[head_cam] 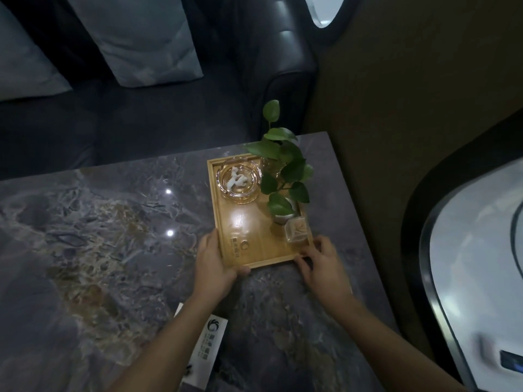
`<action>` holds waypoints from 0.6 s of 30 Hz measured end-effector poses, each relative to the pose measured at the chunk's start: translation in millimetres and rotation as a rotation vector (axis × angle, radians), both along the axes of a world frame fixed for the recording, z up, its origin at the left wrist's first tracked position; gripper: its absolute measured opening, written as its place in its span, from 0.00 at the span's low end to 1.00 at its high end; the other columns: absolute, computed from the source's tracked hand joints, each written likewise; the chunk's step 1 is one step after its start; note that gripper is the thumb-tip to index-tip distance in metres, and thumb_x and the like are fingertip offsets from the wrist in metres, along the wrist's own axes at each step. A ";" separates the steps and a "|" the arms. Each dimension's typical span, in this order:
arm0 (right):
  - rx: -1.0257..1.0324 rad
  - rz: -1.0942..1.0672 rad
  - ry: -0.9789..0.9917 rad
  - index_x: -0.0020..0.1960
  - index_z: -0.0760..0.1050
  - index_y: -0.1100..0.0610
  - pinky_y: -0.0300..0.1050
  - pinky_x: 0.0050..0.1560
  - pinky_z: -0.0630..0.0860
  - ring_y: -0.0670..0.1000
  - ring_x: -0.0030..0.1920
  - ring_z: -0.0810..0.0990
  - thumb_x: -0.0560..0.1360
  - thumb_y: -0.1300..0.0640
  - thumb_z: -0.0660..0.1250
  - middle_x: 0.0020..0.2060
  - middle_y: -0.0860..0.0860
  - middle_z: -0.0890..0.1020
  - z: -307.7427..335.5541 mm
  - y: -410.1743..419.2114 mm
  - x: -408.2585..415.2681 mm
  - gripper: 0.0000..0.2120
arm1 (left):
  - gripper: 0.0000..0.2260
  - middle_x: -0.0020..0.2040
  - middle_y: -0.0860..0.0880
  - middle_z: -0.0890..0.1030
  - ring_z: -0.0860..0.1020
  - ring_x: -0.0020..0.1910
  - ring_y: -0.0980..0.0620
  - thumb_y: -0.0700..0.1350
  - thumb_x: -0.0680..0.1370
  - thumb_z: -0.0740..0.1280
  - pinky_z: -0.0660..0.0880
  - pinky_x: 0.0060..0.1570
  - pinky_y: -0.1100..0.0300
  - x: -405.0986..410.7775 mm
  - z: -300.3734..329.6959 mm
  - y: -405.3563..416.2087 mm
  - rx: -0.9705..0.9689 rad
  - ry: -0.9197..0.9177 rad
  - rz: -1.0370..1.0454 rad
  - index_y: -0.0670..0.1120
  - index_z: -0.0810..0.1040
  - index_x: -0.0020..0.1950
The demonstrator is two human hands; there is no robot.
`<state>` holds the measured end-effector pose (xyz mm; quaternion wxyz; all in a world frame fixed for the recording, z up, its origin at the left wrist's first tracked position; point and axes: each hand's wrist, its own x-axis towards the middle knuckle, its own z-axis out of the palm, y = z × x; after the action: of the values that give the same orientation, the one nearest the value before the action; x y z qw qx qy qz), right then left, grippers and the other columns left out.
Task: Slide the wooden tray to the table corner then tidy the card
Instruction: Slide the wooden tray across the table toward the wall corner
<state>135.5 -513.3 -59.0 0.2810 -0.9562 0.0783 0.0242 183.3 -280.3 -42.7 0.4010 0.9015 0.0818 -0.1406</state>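
A light wooden tray (256,251) lies on the grey marble table (99,236), close to its far right corner. It carries a glass ashtray (240,178), a leafy potted plant (283,171) and a small clear box (297,230). My left hand (213,263) grips the tray's near left corner. My right hand (321,263) holds the near right corner. A white card (210,342) with a dark logo and printed codes lies nearer to me, partly hidden under my left forearm.
A dark leather sofa (169,114) with pale cushions (141,38) stands beyond the table's far edge. A brown wall (396,108) runs along the table's right side, with a rounded window (481,264) at the right.
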 end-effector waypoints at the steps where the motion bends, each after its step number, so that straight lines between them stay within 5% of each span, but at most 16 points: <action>1: -0.017 -0.009 0.000 0.48 0.79 0.58 0.52 0.49 0.78 0.57 0.52 0.75 0.73 0.56 0.72 0.53 0.56 0.75 -0.2 -5.6 -1.3 0.07 | 0.46 0.64 0.49 0.72 0.71 0.63 0.50 0.47 0.56 0.85 0.69 0.62 0.57 1.1 -0.7 -6.6 -0.006 -0.005 -0.008 0.48 0.69 0.71; 8: -0.156 -0.001 -0.025 0.48 0.80 0.60 0.52 0.47 0.77 0.59 0.50 0.76 0.73 0.58 0.72 0.54 0.58 0.78 2.5 -26.4 -3.9 0.07 | 0.48 0.66 0.48 0.73 0.71 0.65 0.48 0.49 0.56 0.85 0.67 0.62 0.57 5.7 -3.5 -33.1 0.010 -0.004 -0.041 0.50 0.67 0.73; 18: -0.330 0.093 -0.007 0.40 0.77 0.56 0.50 0.40 0.73 0.56 0.42 0.76 0.70 0.60 0.73 0.39 0.53 0.79 8.8 -41.8 -4.7 0.05 | 0.49 0.67 0.49 0.71 0.71 0.66 0.49 0.51 0.55 0.85 0.68 0.64 0.56 7.9 -5.5 -53.0 0.032 0.011 -0.074 0.49 0.67 0.73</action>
<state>130.8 -555.1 -50.2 0.1188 -0.9920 0.0359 0.0207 191.1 -333.3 -48.2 0.3805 0.9094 0.0532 -0.1591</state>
